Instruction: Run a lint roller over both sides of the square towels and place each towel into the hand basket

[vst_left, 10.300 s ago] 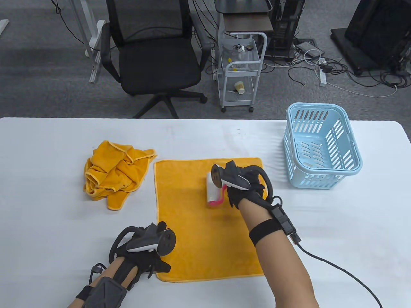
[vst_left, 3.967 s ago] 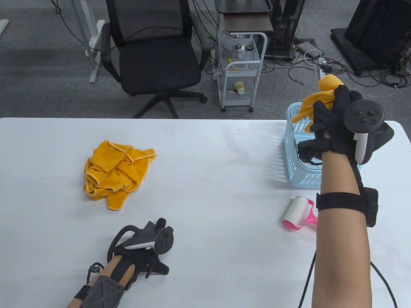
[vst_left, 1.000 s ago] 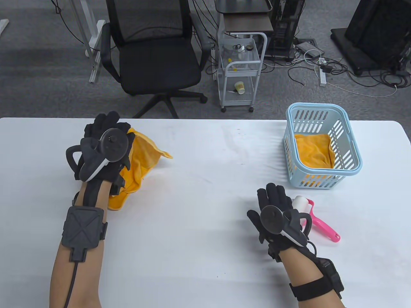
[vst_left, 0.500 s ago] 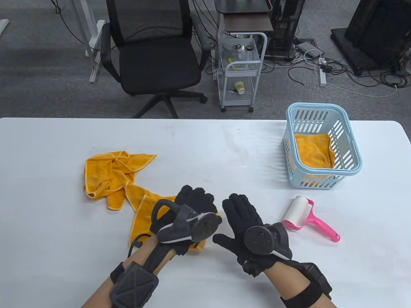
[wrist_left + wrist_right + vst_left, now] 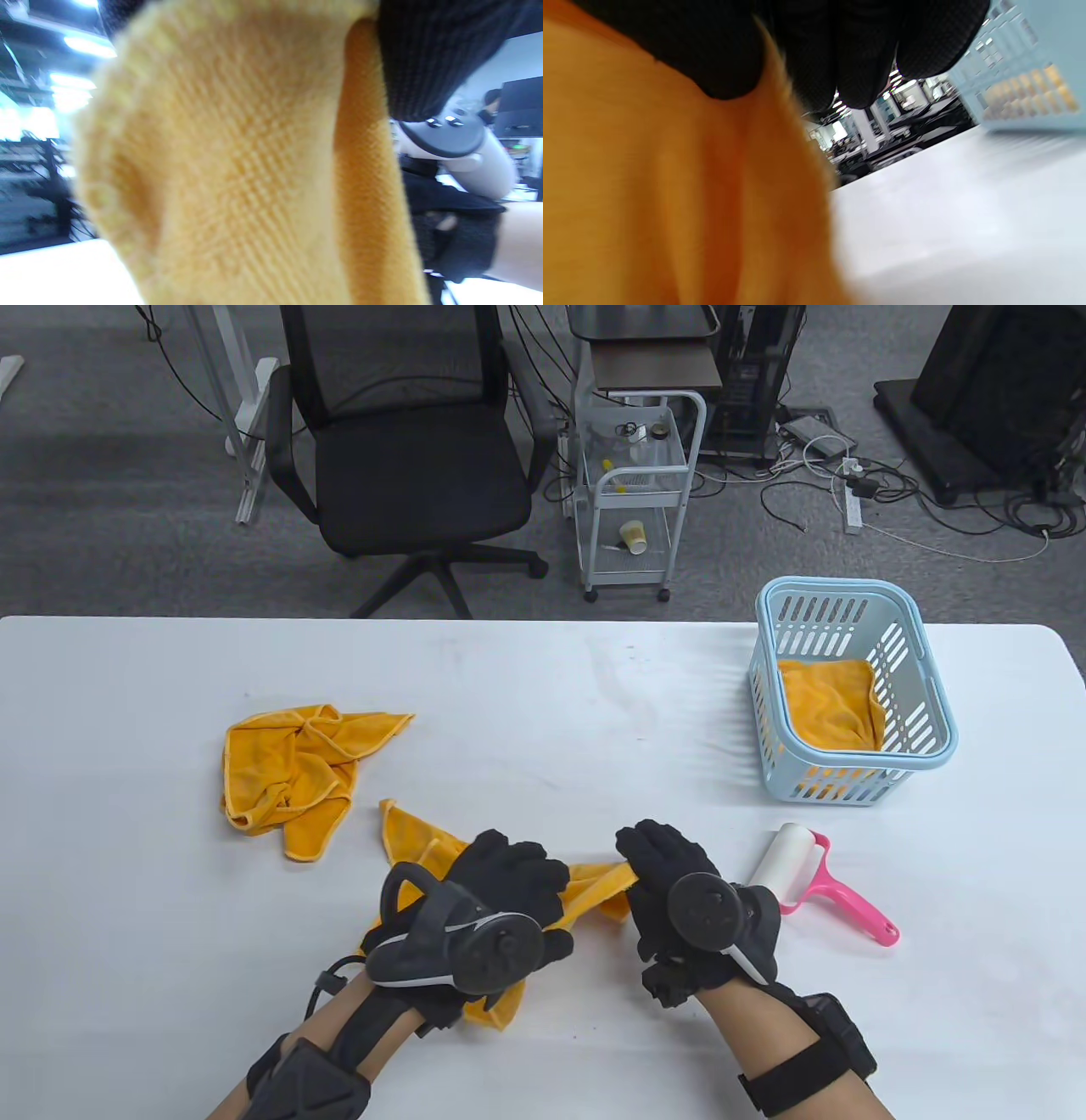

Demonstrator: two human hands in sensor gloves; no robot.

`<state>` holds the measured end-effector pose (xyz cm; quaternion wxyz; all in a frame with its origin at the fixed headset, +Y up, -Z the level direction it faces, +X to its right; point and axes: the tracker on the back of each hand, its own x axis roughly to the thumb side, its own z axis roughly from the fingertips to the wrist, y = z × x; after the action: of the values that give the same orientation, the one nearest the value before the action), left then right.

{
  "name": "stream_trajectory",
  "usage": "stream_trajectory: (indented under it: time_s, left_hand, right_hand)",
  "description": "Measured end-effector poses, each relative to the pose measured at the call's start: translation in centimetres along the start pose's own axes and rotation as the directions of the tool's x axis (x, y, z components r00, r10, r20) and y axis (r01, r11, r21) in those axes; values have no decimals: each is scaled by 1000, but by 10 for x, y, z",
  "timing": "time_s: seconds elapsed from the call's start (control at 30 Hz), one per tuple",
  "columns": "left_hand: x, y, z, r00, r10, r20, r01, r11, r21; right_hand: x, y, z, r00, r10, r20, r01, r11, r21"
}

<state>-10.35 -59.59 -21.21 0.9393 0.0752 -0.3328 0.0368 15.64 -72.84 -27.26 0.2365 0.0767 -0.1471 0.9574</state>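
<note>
Both hands hold one orange towel (image 5: 594,886) near the table's front middle. My left hand (image 5: 509,891) grips its left part; the cloth (image 5: 237,169) fills the left wrist view. My right hand (image 5: 662,869) pinches its right end, with cloth (image 5: 670,190) under the fingers (image 5: 865,55). Another crumpled orange towel (image 5: 293,768) lies at the left. A folded orange towel (image 5: 827,704) lies inside the light blue basket (image 5: 937,729) at the right. The lint roller (image 5: 814,874), white roll on a pink handle, lies on the table just right of my right hand.
The basket (image 5: 1022,76) shows at the right wrist view's upper right. Beyond the table's far edge stand a black office chair (image 5: 399,458) and a white cart (image 5: 636,492). Cables lie on the floor at the back right.
My left hand has pulled one towel off the pile toward the front middle. My right hand moved in from beside the roller and took hold of the towel's right end.
</note>
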Motion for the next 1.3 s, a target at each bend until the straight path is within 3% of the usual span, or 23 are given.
stream_trajectory:
  time_s: [0.2, 0.33, 0.47, 0.53, 0.73, 0.87, 1.03, 1.17, 1.3]
  left_hand:
    - [-41, 25, 26, 994, -9, -111, 13, 999, 32]
    - [-63, 40, 44, 987, 5, -159, -2, 1000, 19]
    - [-72, 60, 59, 978, -47, -202, 61, 996, 66]
    - [-74, 71, 68, 975, -36, -220, 65, 990, 129]
    - [-76, 115, 94, 982, 42, -183, 8, 964, 265]
    - [-82, 146, 99, 981, 66, -183, 1, 939, 343]
    - [-104, 155, 75, 965, 58, -255, 37, 935, 353]
    - [-137, 124, 31, 931, 27, -364, 83, 956, 282]
    - [-172, 84, -12, 893, 6, -451, 106, 969, 221]
  right_hand:
    - [-10, -45, -12, 975, 222, -4, -218, 955, -199]
    - [-14, -79, -19, 986, 162, 38, -153, 972, -177]
    - [1, -137, -26, 969, 216, 118, -189, 960, -207]
    - [12, -166, -27, 952, 266, 149, -223, 941, -256]
    - [49, -242, -25, 931, 239, 277, -188, 962, -197]
    - [65, -272, -34, 923, 244, 297, -205, 966, -156]
    - [63, -263, -71, 932, 269, 244, -262, 963, -62]
    - [41, -222, -116, 958, 255, 133, -260, 965, 23]
    - [16, -180, -154, 970, 245, 6, -245, 969, 25]
